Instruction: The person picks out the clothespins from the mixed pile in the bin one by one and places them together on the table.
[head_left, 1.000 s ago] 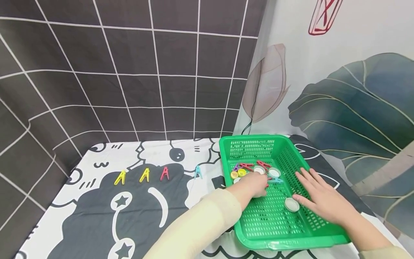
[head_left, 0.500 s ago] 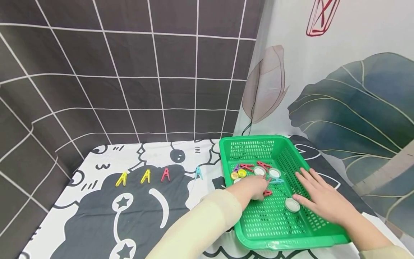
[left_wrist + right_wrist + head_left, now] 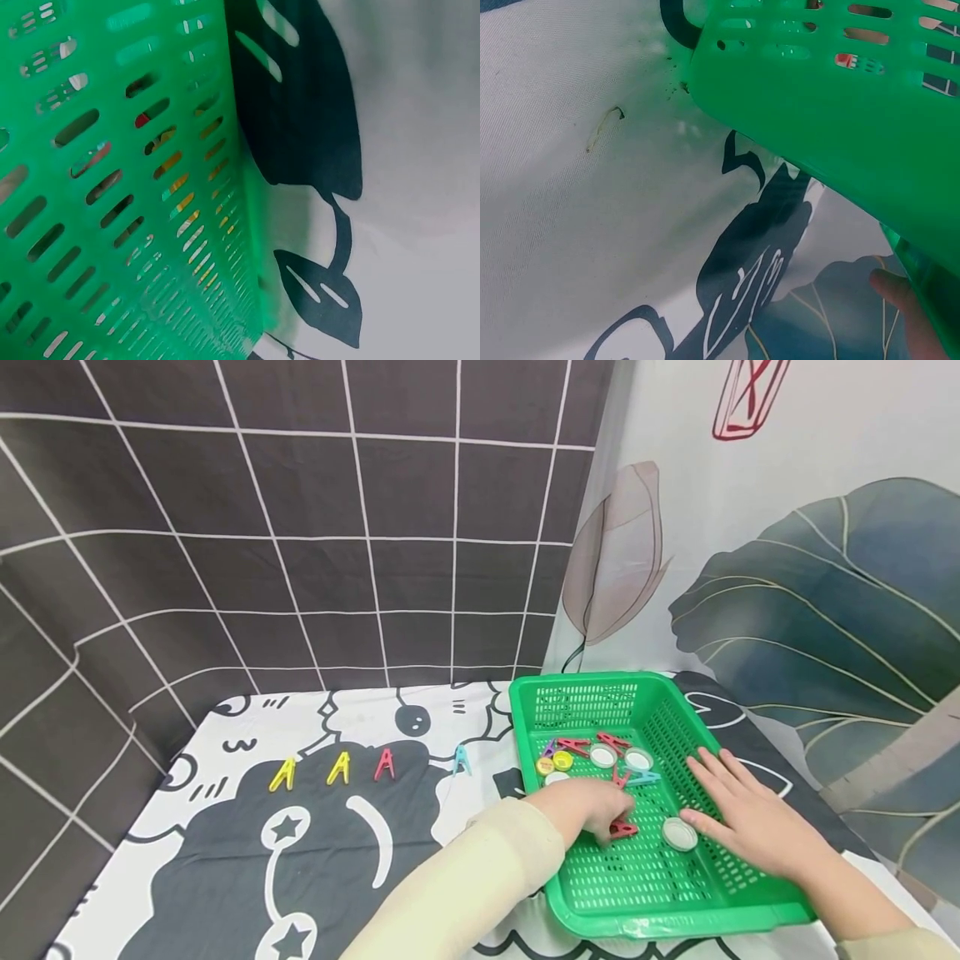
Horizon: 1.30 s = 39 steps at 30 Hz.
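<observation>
My left hand (image 3: 596,806) reaches into the green basket (image 3: 645,930) and pinches a red clothespin (image 3: 624,831) low over its floor; the fingertips are partly hidden. My right hand (image 3: 753,818) rests on the basket's right wall with its fingers straight. Just beyond the left hand lie another red clothespin (image 3: 620,777) and a blue clothespin (image 3: 642,778). A silver round lid (image 3: 679,833) sits near my right thumb. In the left wrist view the basket's slotted wall (image 3: 112,187) hides the hand. One fingertip (image 3: 891,289) shows beside the basket in the right wrist view.
Farther back in the basket are more red clothespins (image 3: 573,746), a purple one (image 3: 550,748), yellow caps (image 3: 562,761) and silver lids (image 3: 603,756). On the patterned cloth at left stand a row of yellow (image 3: 339,768), red (image 3: 384,764) and blue clothespins (image 3: 461,760).
My left hand has moved slightly toward me inside the basket, and the red clothespin has come along with it. Another red clothespin behind it has come into view. My right hand has stayed put.
</observation>
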{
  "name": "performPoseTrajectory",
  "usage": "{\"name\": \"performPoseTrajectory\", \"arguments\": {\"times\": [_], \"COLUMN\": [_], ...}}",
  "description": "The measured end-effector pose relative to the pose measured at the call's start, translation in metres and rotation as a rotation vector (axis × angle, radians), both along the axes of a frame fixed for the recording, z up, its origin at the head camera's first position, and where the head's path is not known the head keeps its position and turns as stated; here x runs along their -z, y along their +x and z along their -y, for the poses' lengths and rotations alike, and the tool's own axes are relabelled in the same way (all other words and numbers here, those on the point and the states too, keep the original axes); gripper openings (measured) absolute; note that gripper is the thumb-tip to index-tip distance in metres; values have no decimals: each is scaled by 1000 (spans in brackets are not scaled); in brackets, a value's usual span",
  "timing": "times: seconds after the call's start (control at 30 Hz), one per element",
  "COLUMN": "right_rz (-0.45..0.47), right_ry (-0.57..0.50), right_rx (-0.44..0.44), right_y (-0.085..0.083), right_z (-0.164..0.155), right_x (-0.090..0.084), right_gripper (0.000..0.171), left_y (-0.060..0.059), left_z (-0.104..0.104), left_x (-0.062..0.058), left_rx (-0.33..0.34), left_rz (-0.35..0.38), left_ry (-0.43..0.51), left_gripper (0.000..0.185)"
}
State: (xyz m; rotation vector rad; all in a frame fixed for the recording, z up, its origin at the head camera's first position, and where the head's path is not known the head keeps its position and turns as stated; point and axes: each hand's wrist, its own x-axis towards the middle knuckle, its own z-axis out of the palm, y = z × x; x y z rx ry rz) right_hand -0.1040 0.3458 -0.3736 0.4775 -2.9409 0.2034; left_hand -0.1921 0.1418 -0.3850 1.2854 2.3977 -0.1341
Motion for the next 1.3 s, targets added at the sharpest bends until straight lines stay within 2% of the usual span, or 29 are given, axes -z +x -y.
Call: {"name": "performPoseTrajectory", "arguments": {"times": [0.1, 0.33, 0.53, 0.73, 0.93, 1.1, 1.2, 1.3], "right_rz": [17, 28, 11, 23, 22, 23, 27, 26], "right_ry": [0, -6, -1, -3, -2, 2, -2, -6], "right_rx": [6, 11, 4, 7, 7, 11, 13, 9], "right_y": [0, -1, 0, 0, -1, -2, -2, -1], "right_z": [0, 1, 1, 1, 2, 0, -1, -1], "right_x": [-1, -2, -1, -2, -1, -1, -1, 0], "right_gripper": [72, 72, 71, 72, 72, 73, 72, 72], "left_y": [0, 0, -1, 2, 1, -4, -9, -13], "left_z": [-1, -1, 1, 2, 4, 5, 6, 10], "left_x": [1, 2, 1, -5, -15, -24, -27, -29], "left_rx": [14, -18, -73, -57, -71, -95, -99, -132], "left_rz": [1, 27, -12, -48, -116, -62, -34, -12], "left_ry": [-14, -2, 88, 154, 281, 363, 418, 461], "left_gripper": [32, 19, 13, 14, 20, 24, 25, 25]}}
